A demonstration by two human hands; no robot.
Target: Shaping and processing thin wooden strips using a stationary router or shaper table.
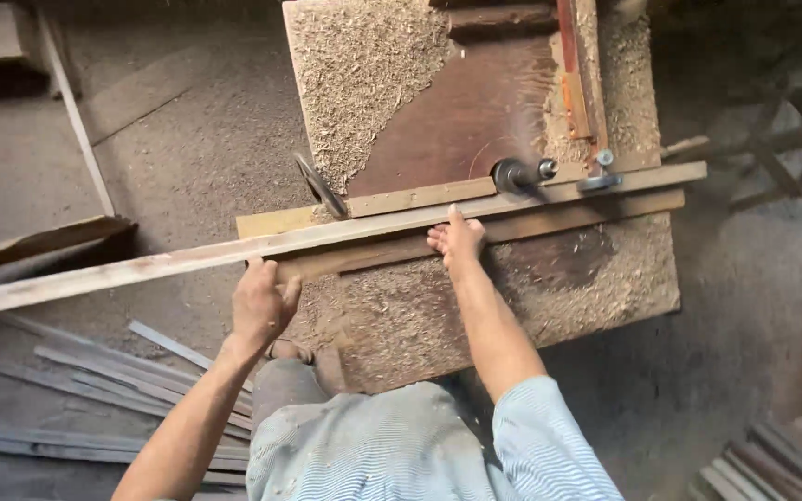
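Far left: loose pale offcut strips (95, 390) scattered on the dusty floor (187, 158). Above them, a long pale wooden strip (141, 266) running from the left edge up to the right, across the front of a sawdust-covered saw table (605, 278).

Left hand (262, 301) raised from a bare forearm, knuckles up, fingers curled and clamped over the near edge of the strip just off the table's left corner. Right hand (457, 239) further along, forearm reaching out of a striped blue sleeve (549, 445), palm down, fingers together and stretched flat, tips pressing on the strip where it lies on the table.

Strip thin, narrow, straight, light raw wood, lying beside a darker fence board (420, 197). Just right of the right hand, a spinning blade and arbor (520, 173), blurred, at the strip's far edge. Heaps of shavings (364, 65) on the tabletop behind. Far right: more stacked slats (772, 464) on the floor.
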